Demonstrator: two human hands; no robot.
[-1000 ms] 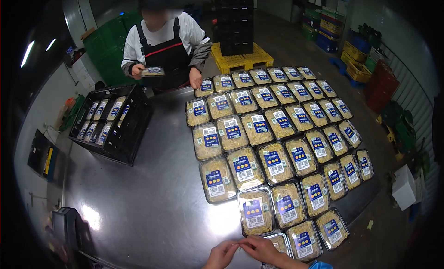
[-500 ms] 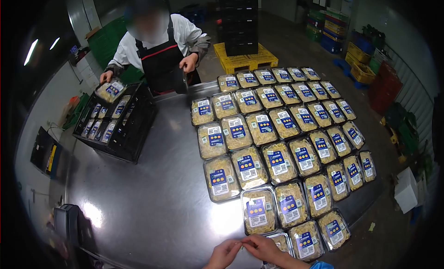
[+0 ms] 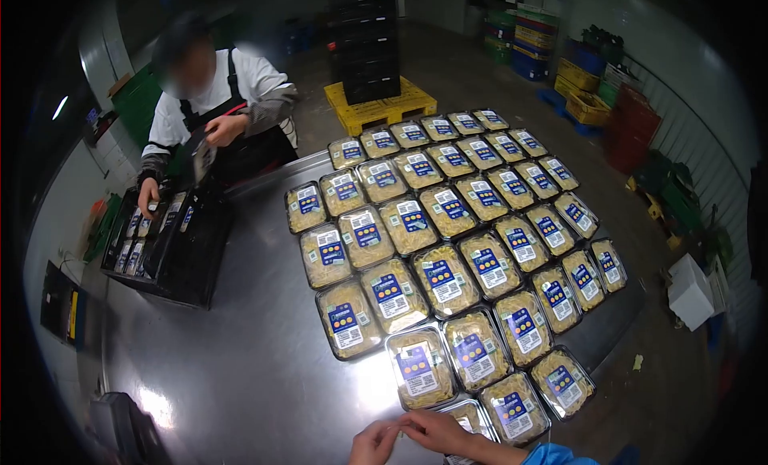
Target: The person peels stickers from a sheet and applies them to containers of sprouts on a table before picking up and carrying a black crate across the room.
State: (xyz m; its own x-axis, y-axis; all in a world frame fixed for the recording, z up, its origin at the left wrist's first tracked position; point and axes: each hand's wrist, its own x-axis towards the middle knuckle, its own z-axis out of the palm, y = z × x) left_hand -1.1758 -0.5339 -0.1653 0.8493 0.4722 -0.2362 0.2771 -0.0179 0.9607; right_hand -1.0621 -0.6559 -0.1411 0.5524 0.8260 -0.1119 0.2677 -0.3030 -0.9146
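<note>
1. Far left there's a black crate (image 3: 196, 261) with labelled packs inside, parked on the tabletop (image 3: 256, 337). A co-worker (image 3: 212, 97) has one hand (image 3: 149, 198) down at the packs; the other hand (image 3: 226, 129) grips something tilted on edge, too blurry to swear to.

2. Next, at the near edge, the wearer's left hand (image 3: 374, 443): fingertips pinched together, meeting the other hand's. Looks like a tiny pale scrap (image 3: 402, 435) is nipped between the two, can't tell what exactly.

3. Right beside it, the right hand (image 3: 432, 431), blue sleeve (image 3: 560, 455) behind, pinched up the same way.

4. Key bit imo: the closest uncovered tray (image 3: 420, 367) lies just past the fingertips, ahead and slightly right. Its long axis points away from the wearer, far end leaning left. Right hand's nearer.

5. Another tray (image 3: 472, 417) is half hidden by that hand, so no clue on its axis. Rows of trays (image 3: 522, 329) spread beyond.
</note>
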